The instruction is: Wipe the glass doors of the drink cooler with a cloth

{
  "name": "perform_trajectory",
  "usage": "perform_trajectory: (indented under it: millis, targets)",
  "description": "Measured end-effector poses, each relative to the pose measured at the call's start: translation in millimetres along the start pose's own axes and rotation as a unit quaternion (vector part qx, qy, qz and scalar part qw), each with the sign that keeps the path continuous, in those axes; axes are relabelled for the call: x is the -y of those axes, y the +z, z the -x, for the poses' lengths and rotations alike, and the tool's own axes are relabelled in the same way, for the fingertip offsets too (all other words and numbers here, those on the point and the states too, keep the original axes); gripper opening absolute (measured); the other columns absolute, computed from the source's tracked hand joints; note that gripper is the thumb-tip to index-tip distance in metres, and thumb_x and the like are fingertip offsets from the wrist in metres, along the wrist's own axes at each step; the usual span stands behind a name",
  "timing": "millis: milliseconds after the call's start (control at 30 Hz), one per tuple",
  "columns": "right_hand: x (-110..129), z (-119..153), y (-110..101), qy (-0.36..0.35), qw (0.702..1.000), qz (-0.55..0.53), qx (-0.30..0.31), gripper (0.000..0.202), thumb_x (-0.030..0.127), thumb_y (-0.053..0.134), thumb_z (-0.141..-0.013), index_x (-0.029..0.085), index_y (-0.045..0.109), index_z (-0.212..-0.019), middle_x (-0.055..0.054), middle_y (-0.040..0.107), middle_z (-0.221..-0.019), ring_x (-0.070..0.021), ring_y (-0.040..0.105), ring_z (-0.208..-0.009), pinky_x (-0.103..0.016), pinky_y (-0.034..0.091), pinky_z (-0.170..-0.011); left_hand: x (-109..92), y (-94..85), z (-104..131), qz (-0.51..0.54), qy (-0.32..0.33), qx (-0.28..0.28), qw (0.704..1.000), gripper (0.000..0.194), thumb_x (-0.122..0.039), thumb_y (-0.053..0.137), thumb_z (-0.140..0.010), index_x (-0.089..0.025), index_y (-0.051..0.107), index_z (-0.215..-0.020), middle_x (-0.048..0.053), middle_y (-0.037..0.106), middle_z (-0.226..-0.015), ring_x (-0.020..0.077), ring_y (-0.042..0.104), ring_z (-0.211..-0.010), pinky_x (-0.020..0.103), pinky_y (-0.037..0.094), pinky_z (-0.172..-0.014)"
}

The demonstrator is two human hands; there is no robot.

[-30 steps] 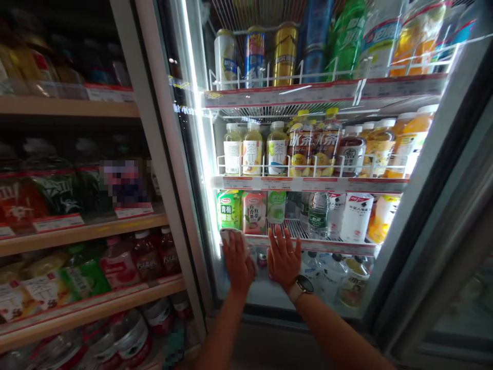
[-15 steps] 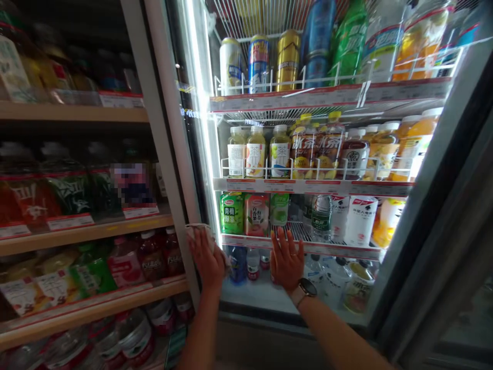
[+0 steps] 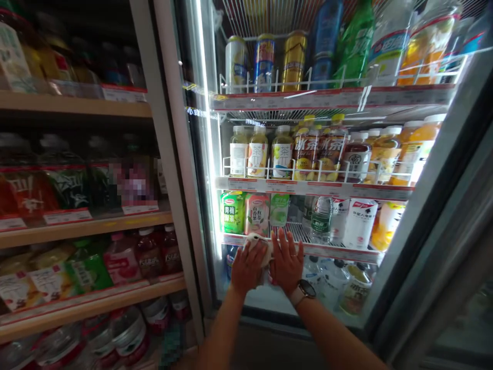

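A closed glass fridge door (image 3: 265, 300) stands before me, with lit shelves of drinks behind it. My left hand (image 3: 248, 264) presses a pale cloth (image 3: 257, 240) against the lower part of the glass, its fingers bent over the fabric. Just to its right, my right hand (image 3: 287, 259) lies flat on the glass, fingers stretched upward, holding nothing. A watch (image 3: 307, 289) is on the right wrist. Behind the glass, above the hands, are a green tea carton (image 3: 232, 211) and a pink carton (image 3: 257, 213).
Left of the fridge, an open wooden shelf (image 3: 96, 223) holds bottles and cartons. The door's dark metal frame (image 3: 416, 205) runs up the right side. Cans and bottles fill wire racks behind the glass, including a gold can (image 3: 294, 61).
My left hand has slid the cloth rightward along the glass, from the door's left edge to beside my right hand. The right hand stays in nearly the same place.
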State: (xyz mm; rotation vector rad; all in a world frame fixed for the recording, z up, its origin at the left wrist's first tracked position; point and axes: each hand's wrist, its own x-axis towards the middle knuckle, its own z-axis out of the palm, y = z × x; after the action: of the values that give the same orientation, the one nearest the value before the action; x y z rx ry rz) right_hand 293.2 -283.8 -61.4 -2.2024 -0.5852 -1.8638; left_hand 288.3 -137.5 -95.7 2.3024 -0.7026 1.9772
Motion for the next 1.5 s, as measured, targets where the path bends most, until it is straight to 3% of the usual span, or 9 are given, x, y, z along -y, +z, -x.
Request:
perform_trajectory:
  millis: [233, 367, 633, 767, 867, 967, 1100, 1367, 1500]
  targets:
    - [1, -3, -2, 0.000, 1.000, -0.008, -0.005, 0.062, 0.023, 0.043, -0.094, 0.020, 0.024, -0.154, -0.008, 0.048, -0.149, -0.0217, 0.027, -0.147, -0.046, 0.010, -0.122, 65, -30.7, -9, -0.043, -0.233, -0.040, 0.971, 0.063, -0.025, 0.044, -0.095, -0.019, 0.022, -0.154, 0.011, 0.030, -0.158, 0.0241, 0.013, -0.150, 0.043, 0.012, -0.123]
    - [2, -4, -2, 0.000, 1.000, -0.003, -0.007, 0.063, 0.023, 0.044, -0.094, 0.021, 0.025, -0.154, -0.008, 0.050, -0.147, -0.0226, 0.030, -0.146, -0.046, 0.010, -0.122, 66, -32.1, -13, 0.000, -0.353, -0.078, 0.932, 0.068, -0.026, 0.041, -0.097, -0.019, 0.007, -0.156, 0.013, 0.012, -0.163, 0.0260, 0.011, -0.150, 0.047, 0.014, -0.123]
    - [1, -3, 0, -0.005, 1.000, -0.004, -0.018, 0.061, 0.023, 0.040, -0.094, 0.019, 0.026, -0.153, -0.009, 0.050, -0.147, -0.0210, 0.024, -0.148, -0.045, 0.009, -0.122, -21, 5.0, 1, 0.033, -0.140, -0.017, 0.989, 0.062, -0.023, 0.042, -0.096, -0.014, 0.021, -0.154, 0.014, 0.032, -0.157, 0.0261, 0.014, -0.149, 0.044, 0.022, -0.121]
    - [0, 0, 2, -0.004, 1.000, -0.004, -0.011, 0.059, 0.025, 0.038, -0.095, 0.020, 0.028, -0.153, -0.009, 0.050, -0.147, -0.0216, 0.026, -0.147, -0.047, 0.011, -0.122, -14, 4.1, 6, 0.013, -0.032, 0.010, 0.999, 0.056, -0.023, 0.040, -0.096, -0.016, 0.031, -0.151, 0.012, 0.046, -0.149, 0.0229, 0.023, -0.147, 0.039, 0.022, -0.121]
    - [0, 0, 1, -0.001, 1.000, 0.001, -0.005, 0.063, 0.024, 0.042, -0.093, 0.021, 0.025, -0.154, -0.008, 0.049, -0.148, -0.0215, 0.028, -0.147, -0.046, 0.011, -0.122, 21, -9.9, 3, -0.023, -0.078, 0.015, 0.997, 0.057, -0.023, 0.036, -0.097, -0.017, 0.025, -0.153, 0.012, 0.041, -0.152, 0.0227, 0.019, -0.148, 0.041, 0.018, -0.122]
    - [2, -1, 0, 0.002, 1.000, -0.005, -0.006, 0.064, 0.024, 0.046, -0.093, 0.021, 0.025, -0.154, -0.008, 0.049, -0.148, -0.0217, 0.028, -0.146, -0.045, 0.011, -0.122, 56, -28.0, -5, -0.048, -0.227, -0.014, 0.973, 0.061, -0.022, 0.037, -0.097, -0.017, 0.019, -0.154, 0.014, 0.031, -0.157, 0.0251, 0.013, -0.150, 0.047, 0.017, -0.122]
    - [3, -1, -1, 0.011, 1.000, -0.013, 0.000, 0.064, 0.023, 0.046, -0.093, 0.021, 0.025, -0.154, -0.008, 0.051, -0.146, -0.0216, 0.030, -0.146, -0.046, 0.010, -0.122, 64, -35.6, -13, -0.019, -0.363, -0.070, 0.929, 0.063, -0.022, 0.038, -0.097, -0.020, 0.014, -0.155, 0.012, 0.019, -0.162, 0.0264, 0.012, -0.150, 0.049, 0.016, -0.123]
    - [1, 1, 2, 0.009, 1.000, 0.000, -0.005, 0.061, 0.024, 0.040, -0.094, 0.022, 0.026, -0.153, -0.008, 0.050, -0.147, -0.0221, 0.033, -0.144, -0.046, 0.011, -0.121, -25, 5.6, -2, 0.034, -0.173, -0.038, 0.984, 0.061, -0.020, 0.039, -0.097, -0.016, 0.020, -0.154, 0.011, 0.030, -0.158, 0.0259, 0.014, -0.149, 0.045, 0.021, -0.122]
    - [-1, 2, 2, -0.003, 1.000, -0.002, 0.001, 0.059, 0.026, 0.037, -0.096, 0.022, 0.026, -0.154, -0.008, 0.048, -0.148, -0.0223, 0.031, -0.145, -0.046, 0.011, -0.121, -27, 3.4, -2, 0.018, -0.082, 0.000, 0.996, 0.059, -0.015, 0.040, -0.095, -0.017, 0.027, -0.152, 0.010, 0.045, -0.150, 0.0223, 0.019, -0.148, 0.040, 0.020, -0.122]
